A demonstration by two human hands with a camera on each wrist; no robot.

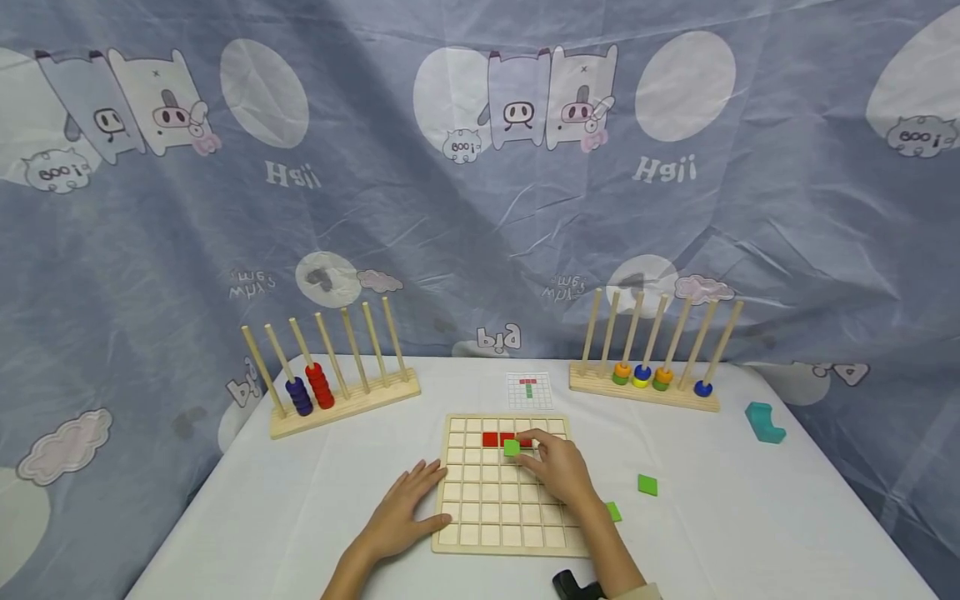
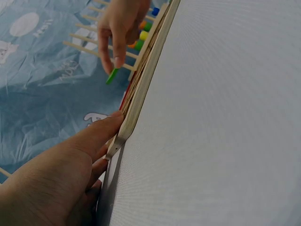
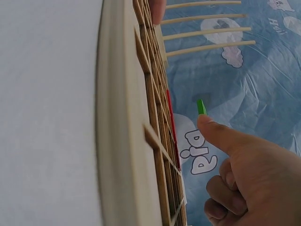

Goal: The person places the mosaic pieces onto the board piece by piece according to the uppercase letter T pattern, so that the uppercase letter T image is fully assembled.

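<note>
A wooden grid board (image 1: 471, 550) lies on the white table, with red square tiles (image 1: 490, 439) in a row near its far side. Above the grid, just below that row, my right hand (image 1: 562, 473) pinches a green square tile (image 1: 512, 448) between thumb and finger. In the right wrist view the green tile (image 3: 201, 107) shows edge-on, raised off the board. My left hand (image 1: 403, 512) rests at the board's left edge, fingers spread, thumb and fingertips touching the frame. The left wrist view shows the left thumb (image 2: 106, 127) against the wooden edge.
Loose green tiles (image 1: 647, 485) lie right of the board, one partly behind the right arm. A pattern card (image 1: 529, 402) sits beyond it. Peg racks with rings stand back left (image 1: 345, 406) and back right (image 1: 645, 393). A teal block (image 1: 765, 422) and a black object (image 1: 576, 586) are also there.
</note>
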